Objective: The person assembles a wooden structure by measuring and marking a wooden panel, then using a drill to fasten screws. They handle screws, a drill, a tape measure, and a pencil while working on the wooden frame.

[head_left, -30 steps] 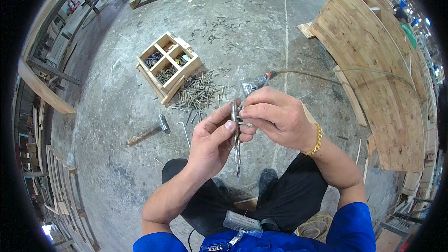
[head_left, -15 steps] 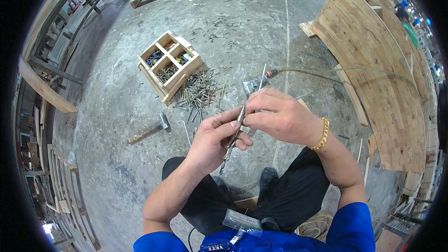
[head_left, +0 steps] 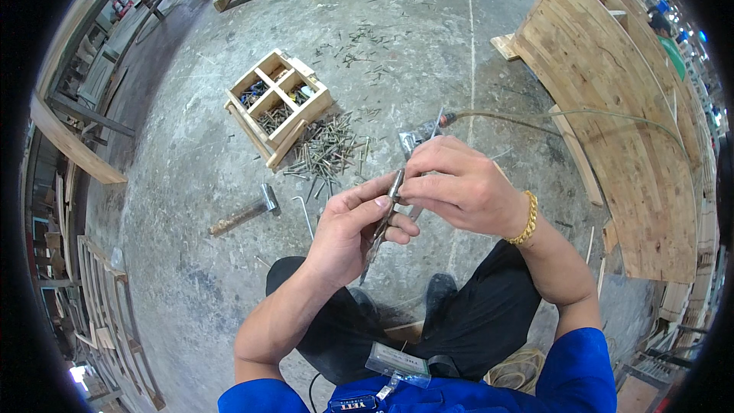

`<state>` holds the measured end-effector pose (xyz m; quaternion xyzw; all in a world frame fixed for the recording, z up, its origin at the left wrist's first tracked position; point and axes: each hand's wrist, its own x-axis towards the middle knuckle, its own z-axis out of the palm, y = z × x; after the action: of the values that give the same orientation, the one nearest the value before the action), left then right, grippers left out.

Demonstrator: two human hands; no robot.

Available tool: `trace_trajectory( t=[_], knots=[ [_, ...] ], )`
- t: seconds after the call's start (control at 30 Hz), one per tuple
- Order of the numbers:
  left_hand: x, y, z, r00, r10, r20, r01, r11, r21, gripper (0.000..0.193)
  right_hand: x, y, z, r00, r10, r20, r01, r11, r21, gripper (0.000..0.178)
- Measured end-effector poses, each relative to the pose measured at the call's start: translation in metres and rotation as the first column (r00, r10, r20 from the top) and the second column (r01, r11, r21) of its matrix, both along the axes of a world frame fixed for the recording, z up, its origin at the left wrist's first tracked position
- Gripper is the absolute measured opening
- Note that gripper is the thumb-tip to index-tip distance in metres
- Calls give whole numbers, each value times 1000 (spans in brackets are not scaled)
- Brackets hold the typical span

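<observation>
Between the thumb and fingers of our left hand point(head_left: 344, 226) we grasp a steel drill bit point(head_left: 396, 184), its fluted end slanting down above our lap. Our right hand point(head_left: 468, 193) pinches a slim metal piece point(head_left: 437, 124) close to the bit's shank. Ahead of us, to the left, a wooden box point(head_left: 310, 116) with four compartments sits on the floor point(head_left: 191, 153). Its nearest compartment holds screws; the left one holds dark fasteners with some blue bits, the right one mixed pieces, some pale; the far one's contents we cannot make out. Loose screws point(head_left: 329, 151) lie heaped just beside the box.
</observation>
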<state>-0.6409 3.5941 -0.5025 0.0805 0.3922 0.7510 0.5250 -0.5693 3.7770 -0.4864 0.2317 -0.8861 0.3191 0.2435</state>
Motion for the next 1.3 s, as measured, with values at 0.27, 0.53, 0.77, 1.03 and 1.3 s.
trace_trajectory(
  t=[0.27,0.53,0.77,1.03,1.3],
  knots=[
    [-3,-1,-7,989,-120,-82,104,979,-177,38,0,-6,-2,999,13,-36,-2,961,276,8],
    [1,0,-4,999,46,-20,-49,986,-157,37,5,0,-2,999,-37,13,31,940,339,13],
    [6,2,-5,984,167,-66,-173,980,-96,34,-1,0,-8,997,-60,-38,68,967,245,26],
    [2,2,1,988,150,-17,-151,987,-50,33,-7,5,1,981,-78,-179,129,948,290,22],
    [6,-2,0,971,87,-222,-123,980,-155,33,-11,0,-4,955,-54,-291,135,954,267,18]
  ],
)
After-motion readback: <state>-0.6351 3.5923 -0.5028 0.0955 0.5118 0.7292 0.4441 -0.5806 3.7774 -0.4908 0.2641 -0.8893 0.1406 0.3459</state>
